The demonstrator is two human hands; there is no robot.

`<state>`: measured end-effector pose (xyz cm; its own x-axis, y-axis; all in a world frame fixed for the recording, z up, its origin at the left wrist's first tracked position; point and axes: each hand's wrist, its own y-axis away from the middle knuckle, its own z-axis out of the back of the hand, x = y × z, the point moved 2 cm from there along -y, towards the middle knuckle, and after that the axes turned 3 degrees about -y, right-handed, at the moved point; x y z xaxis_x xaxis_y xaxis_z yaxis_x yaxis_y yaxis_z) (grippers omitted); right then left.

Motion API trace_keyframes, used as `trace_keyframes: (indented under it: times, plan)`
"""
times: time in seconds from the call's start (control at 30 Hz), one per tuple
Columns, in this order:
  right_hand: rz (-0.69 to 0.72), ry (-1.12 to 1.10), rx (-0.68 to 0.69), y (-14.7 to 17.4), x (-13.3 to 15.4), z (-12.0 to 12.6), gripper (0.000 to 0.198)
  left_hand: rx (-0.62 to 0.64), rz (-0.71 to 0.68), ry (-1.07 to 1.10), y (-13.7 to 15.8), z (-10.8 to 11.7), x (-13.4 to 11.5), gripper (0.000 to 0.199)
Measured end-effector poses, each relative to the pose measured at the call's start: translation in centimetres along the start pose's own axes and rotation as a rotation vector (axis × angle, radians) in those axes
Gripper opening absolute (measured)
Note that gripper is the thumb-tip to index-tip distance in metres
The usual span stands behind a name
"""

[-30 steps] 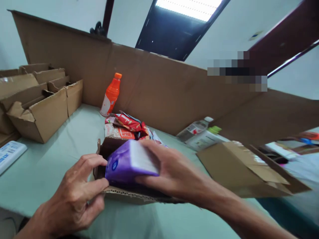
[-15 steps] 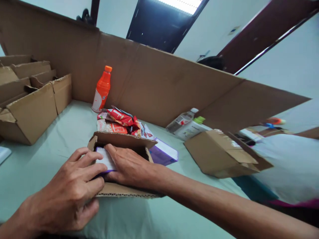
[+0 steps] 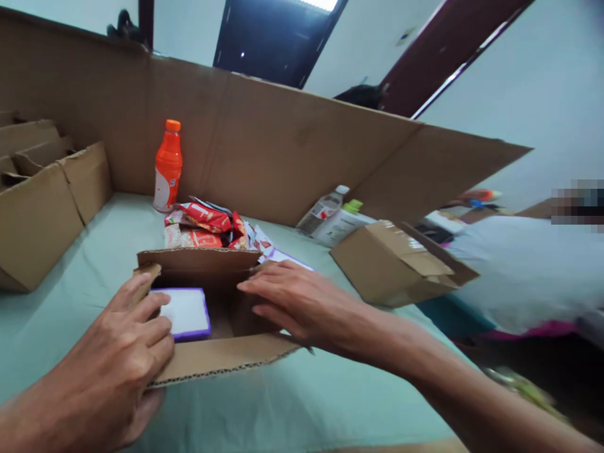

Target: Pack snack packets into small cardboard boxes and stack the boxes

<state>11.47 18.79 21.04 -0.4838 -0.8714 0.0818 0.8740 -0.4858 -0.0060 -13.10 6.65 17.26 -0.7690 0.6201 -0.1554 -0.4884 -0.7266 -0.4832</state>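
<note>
Lifted off the purple-edged white packet (image 3: 185,313), my right hand (image 3: 302,302) now hovers open at the small open cardboard box's (image 3: 221,355) right wall; left to right, my left hand (image 3: 117,358) lies flat, fingertips touching the packet inside the box on the green-covered bench (image 3: 94,251).

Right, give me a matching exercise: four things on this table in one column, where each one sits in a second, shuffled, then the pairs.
Things:
1. purple-edged white packet
2. orange plastic bottle
3. red snack wrappers
4. left hand

Places:
A. standing upright by the tall cardboard wall
B. on the near left corner of the open cardboard box, fingers on the packet
C. lying flat inside the open box
D. heaped just behind the open box

Pairs: 1-C, 2-A, 3-D, 4-B
</note>
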Motion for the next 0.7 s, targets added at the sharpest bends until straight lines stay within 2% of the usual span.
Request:
trace_keyframes:
  times: [0.07,0.1,0.17,0.2,0.27,0.37,0.43,0.53,0.63,0.7]
  plan:
    - [-0.004,-0.051,-0.169,2.9,-1.3,0.5,0.024,-0.028,0.017,0.016,-0.1,0.0,0.1,0.02]
    - [-0.05,-0.084,-0.265,4.1,-2.2,0.7,0.024,-0.036,0.016,0.024,-0.1,0.0,0.1,0.016]
    - [-0.219,-0.157,-0.426,6.1,-4.7,0.7,0.026,-0.055,-0.003,0.034,-0.3,0.0,0.1,0.01]
    - [-0.313,-0.19,-0.465,6.6,-6.3,0.3,0.029,-0.064,-0.014,0.031,-0.3,0.0,0.1,0.011]
    - [-0.431,-0.225,-0.426,6.6,-9.6,-1.3,0.038,-0.089,-0.024,0.009,-0.5,0.0,0.1,0.015]
    - [-0.445,-0.217,-0.249,4.7,-13.6,-4.6,0.076,-0.111,-0.023,-0.027,-0.5,0.1,-0.1,0.02]
    - [-0.449,-0.22,-0.196,3.5,-15.0,-6.5,0.084,-0.092,-0.022,-0.047,-0.5,0.2,-0.2,0.02]
    - [-0.47,-0.237,-0.246,3.8,-14.9,-7.0,0.064,-0.024,-0.01,-0.061,-0.5,0.4,-0.4,0.017]
    - [-0.55,-0.336,-0.539,6.2,-13.2,-4.3,0.053,0.014,-0.004,-0.036,-0.5,0.7,-0.4,0.018]
    - [-0.513,-0.382,-0.706,7.3,-10.7,-1.7,0.054,0.027,-0.007,-0.034,-0.7,0.7,-0.4,0.017]
